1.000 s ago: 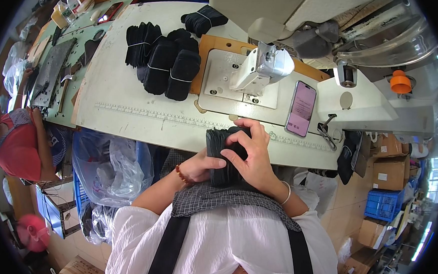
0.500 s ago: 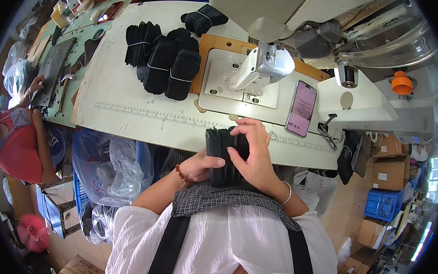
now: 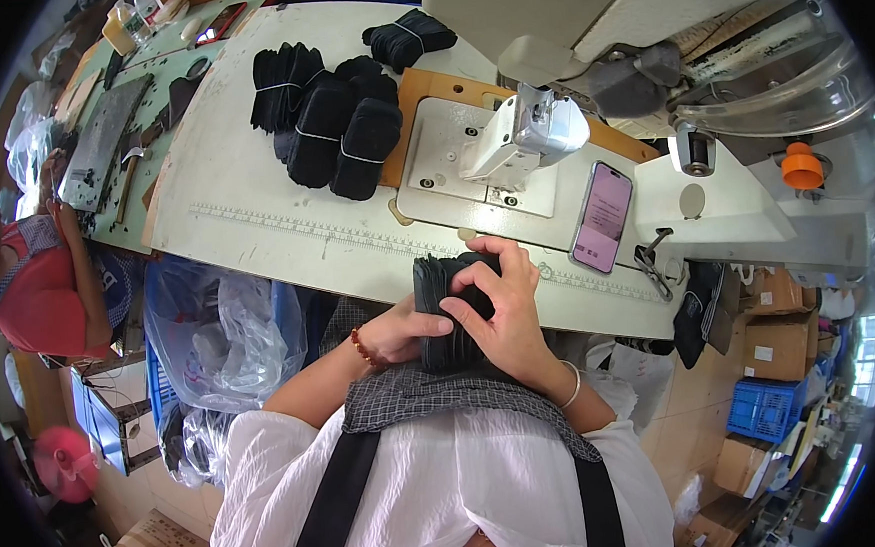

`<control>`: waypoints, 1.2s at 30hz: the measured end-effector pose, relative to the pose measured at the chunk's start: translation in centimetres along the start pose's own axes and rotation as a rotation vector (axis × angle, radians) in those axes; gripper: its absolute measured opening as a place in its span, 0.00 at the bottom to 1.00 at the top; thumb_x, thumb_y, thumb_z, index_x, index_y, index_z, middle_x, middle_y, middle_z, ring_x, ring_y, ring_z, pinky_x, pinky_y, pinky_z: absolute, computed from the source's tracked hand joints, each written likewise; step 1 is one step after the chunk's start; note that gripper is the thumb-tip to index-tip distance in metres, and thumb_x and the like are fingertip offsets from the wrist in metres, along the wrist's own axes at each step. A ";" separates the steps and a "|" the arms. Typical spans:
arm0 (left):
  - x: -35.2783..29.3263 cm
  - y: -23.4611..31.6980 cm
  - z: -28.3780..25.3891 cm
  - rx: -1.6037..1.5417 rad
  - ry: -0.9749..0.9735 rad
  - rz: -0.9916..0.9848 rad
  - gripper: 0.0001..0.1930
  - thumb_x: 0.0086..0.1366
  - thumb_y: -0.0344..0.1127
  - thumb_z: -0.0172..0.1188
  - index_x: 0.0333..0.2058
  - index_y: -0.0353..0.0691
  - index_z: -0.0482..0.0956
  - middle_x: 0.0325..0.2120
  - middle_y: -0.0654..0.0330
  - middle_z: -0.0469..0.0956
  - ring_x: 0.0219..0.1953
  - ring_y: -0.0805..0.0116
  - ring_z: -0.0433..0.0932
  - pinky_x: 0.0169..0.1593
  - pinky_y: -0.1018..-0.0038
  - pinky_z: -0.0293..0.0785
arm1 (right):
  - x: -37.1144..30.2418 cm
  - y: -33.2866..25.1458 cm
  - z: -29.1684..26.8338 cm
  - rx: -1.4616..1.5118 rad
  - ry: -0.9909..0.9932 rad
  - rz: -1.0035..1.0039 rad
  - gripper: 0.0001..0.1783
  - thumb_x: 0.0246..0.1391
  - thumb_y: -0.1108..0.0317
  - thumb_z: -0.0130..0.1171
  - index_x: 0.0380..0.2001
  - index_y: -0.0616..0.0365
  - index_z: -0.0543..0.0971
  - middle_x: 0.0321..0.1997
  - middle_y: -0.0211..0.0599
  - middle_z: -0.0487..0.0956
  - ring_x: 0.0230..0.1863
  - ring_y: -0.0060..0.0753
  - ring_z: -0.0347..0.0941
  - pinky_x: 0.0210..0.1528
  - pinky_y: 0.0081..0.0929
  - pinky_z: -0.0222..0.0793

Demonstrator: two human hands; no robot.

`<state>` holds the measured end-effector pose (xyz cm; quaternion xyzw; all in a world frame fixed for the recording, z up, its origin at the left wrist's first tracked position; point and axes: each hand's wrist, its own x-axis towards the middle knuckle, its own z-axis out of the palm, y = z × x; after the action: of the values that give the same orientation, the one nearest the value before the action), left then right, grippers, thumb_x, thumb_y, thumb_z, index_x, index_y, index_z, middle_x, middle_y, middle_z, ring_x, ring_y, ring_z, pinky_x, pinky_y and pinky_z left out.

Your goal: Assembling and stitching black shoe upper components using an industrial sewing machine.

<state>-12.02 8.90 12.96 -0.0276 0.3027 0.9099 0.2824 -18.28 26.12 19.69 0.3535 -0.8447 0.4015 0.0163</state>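
A thick stack of black fabric pieces [image 3: 431, 289] stands on edge against my apron at the table's front edge. My left hand [image 3: 401, 333] grips the stack from its left side, thumb across the near face and the other fingers hidden behind it. On the right, my right hand [image 3: 505, 314] bends over the stack, its thumb and forefinger drawn together on the pieces' edges and the remaining fingers curled above. Beyond lie several tied black fabric bundles [image 3: 319, 130], each with a pale band, and one more bundle [image 3: 409, 39] farther back.
Behind my hands stands a sewing machine [image 3: 525, 143] on a white table [image 3: 221, 176] with a ruler strip. A phone [image 3: 602, 216] and scissors [image 3: 654, 263] lie to the right. At the left are a plastic-lined blue bin [image 3: 226, 332] and a co-worker [image 3: 43, 288] at a green table.
My right thumb and forefinger have shifted left across the top of the stack and come closer together. My left hand keeps its hold. The co-worker's hand has moved back toward their body.
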 end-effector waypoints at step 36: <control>-0.2 -0.1 -0.1 -0.047 -0.014 0.010 0.39 0.58 0.36 0.69 0.65 0.38 0.60 0.58 0.54 0.71 0.59 0.60 0.75 0.62 0.62 0.74 | 0.1 -0.6 0.3 0.055 0.033 0.066 0.12 0.47 0.66 0.70 0.36 0.48 0.80 0.56 0.41 0.70 0.58 0.45 0.64 0.59 0.46 0.51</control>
<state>-11.80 8.79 12.85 -0.0263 0.2795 0.9183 0.2792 -17.95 25.64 19.91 0.3191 -0.8442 0.4306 0.0071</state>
